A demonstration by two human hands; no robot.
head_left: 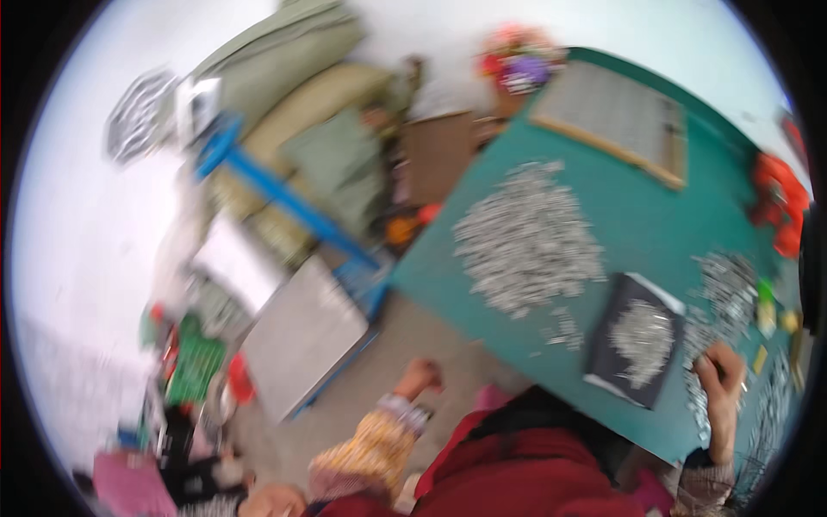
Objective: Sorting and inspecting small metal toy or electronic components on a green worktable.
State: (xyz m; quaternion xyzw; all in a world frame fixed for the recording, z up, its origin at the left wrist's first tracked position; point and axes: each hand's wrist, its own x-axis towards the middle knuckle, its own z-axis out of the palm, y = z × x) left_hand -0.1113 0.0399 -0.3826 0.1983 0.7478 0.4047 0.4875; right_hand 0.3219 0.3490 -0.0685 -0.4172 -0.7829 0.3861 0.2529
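Motion blurs the picture. My left hand (419,377) is off the table, over the floor near the table's front left edge. Its fingers look curled but are smeared, and nothing shows in them. My right hand (722,369) is over the right part of the green table (413,267), fingers bent together beside small silver pieces; what they hold, if anything, is hidden. Just left of it lies a black flat pad (606,349) bearing a small heap of silver pieces (643,343). A larger heap of short silver pieces (527,237) spreads over the table's middle.
A wood-framed grey board (607,112) lies at the far table end, near colourful flowers (523,65). An orange-red bag (780,202) and a green-topped bottle (765,308) are at right. At left stand a blue-framed platform scale (306,336) and stuffed sacks (301,103).
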